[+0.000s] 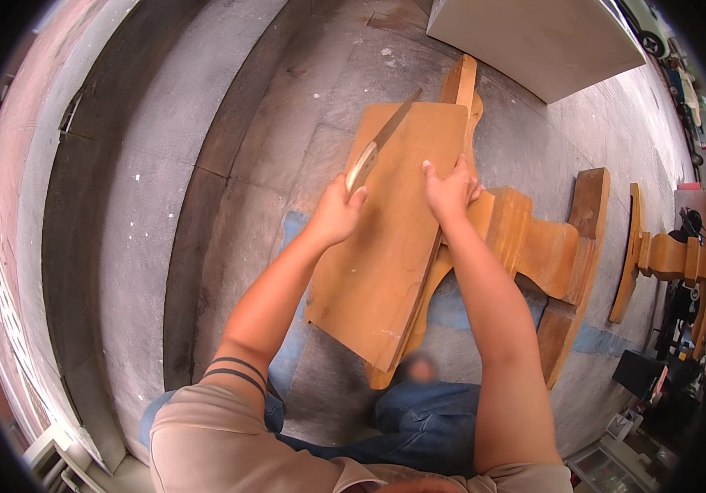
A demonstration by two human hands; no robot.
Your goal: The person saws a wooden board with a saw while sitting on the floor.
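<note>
A handsaw point(394, 123) with a pale handle and a long, tapering blade is in my left hand point(336, 209). Its blade points up and away over the far left part of a flat wooden board point(386, 238); its teeth cannot be made out. My right hand point(452, 193) grips the board's right edge, thumb on the top face and fingers curled over the side. The board lies tilted on a shaped wooden rail point(460, 82), which shows beyond its far end. Right of my right hand, a turned wooden pedestal point(526, 246) lies on its side.
A crosswise wooden foot point(587, 205) joins the pedestal. Farther right lies another wooden pedestal piece point(665, 255). A large pale box-like block point(534, 41) stands at the far right. Stone steps point(172, 164) run along the left. My legs in jeans point(427, 419) are below the board.
</note>
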